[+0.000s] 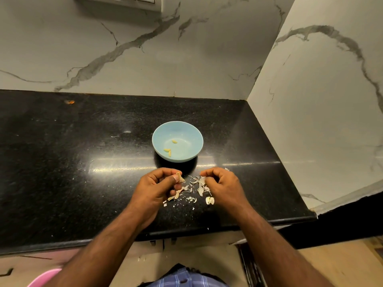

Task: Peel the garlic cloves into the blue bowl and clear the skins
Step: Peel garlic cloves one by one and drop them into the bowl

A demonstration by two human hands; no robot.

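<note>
Pinched between thumb and curled fingers of the left hand [157, 186] is a garlic clove [179, 177], only its pale papery tip showing past the thumbnail; the rest is hidden inside the fist. Right hand [222, 186] has its fingers curled down over a strip of skin [201, 180] at its fingertips; contact looks like a pinch, though the finger pads are turned away from the camera and hard to read. Between and just below the two hands lies a scatter of loose skins [187, 195] on the black countertop [83, 162], thin flakes and curls, some partly under the left knuckles. One whitish rounded piece [209, 200] sits beside the right wrist; cannot tell whether it is a clove or an empty husk. Blue bowl [186, 129] stands upright on the counter just beyond the hands, apart from them, holding three small yellowish peeled cloves [169, 151] on its floor, two touching, one separate. Marble-patterned wall [145, 59] rises behind and to the right. A switch plate [124, 2] is cut off at the top edge; a pink rim [44, 278] is cut off at the bottom left, identity unclear.
</note>
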